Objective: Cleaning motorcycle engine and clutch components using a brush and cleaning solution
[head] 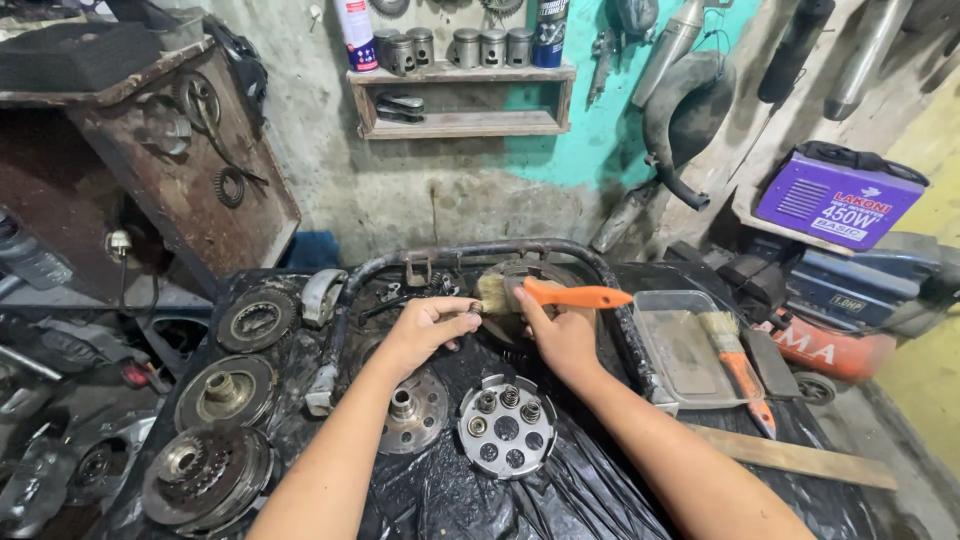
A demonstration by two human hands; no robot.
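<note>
The right hand (562, 335) is gripping an orange-handled brush (545, 294) and the left hand (428, 325) is pinching a small metal part (474, 312) right at its bristles, over the black plastic sheet (560, 495), so brushing gently with the part held tight looks best.

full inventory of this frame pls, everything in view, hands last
orange-handled paintbrush: 1, orange and tan, in right hand over the work area
small metal part: 1, grey, at left fingertips against the bristles
round silver clutch plate with springs: 1, on black plastic sheet, centre
grey metal hub: 1, left of that plate
greasy round clutch assemblies: 3, dark grey, stacked down the left side
clear plastic tray: 1, right of the hands
second orange-handled brush: 1, lying across the tray edge
purple welder box: 1, right shelf
wooden wall shelf: 1, holding pistons and spray cans
left hand: grip shut on small part
right hand: grip shut on brush
</note>
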